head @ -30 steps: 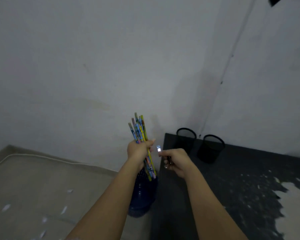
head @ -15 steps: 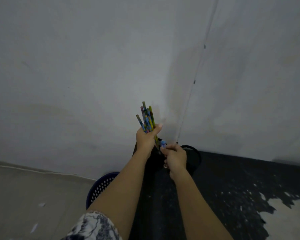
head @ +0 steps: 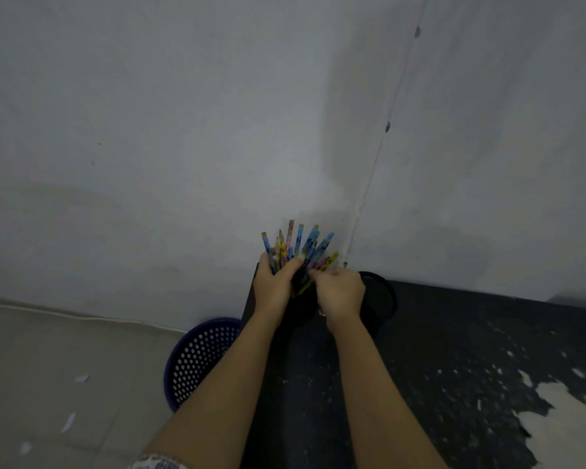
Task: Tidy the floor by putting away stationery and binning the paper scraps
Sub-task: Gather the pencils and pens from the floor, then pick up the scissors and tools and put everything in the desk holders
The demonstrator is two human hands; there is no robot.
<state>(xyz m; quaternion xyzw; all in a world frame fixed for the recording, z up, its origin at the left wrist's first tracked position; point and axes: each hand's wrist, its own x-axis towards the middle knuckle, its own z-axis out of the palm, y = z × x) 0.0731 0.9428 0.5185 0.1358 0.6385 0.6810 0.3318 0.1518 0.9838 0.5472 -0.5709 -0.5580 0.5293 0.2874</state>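
My left hand (head: 274, 288) grips a bundle of colourful pencils (head: 296, 247), fanned out and pointing up toward the wall. Their lower ends go down into a black mesh pen cup (head: 303, 301), mostly hidden between my hands at the back corner of the dark table (head: 454, 350). My right hand (head: 339, 292) is curled right beside the bundle, its fingertips pinching the pencils on that side; something small hangs under it, too hidden to name. A second black mesh cup (head: 381, 297) stands just right of my right hand.
A blue perforated bin (head: 197, 360) stands on the floor left of the table, against the wall. White paper scraps (head: 69, 422) lie on the tiled floor at lower left. The table's right part has worn, pale patches (head: 562, 431).
Both hands moved forward and down to the table's back corner. The pencils went from upright in the air into the black cup and fanned out. My right hand closed in on the bundle.
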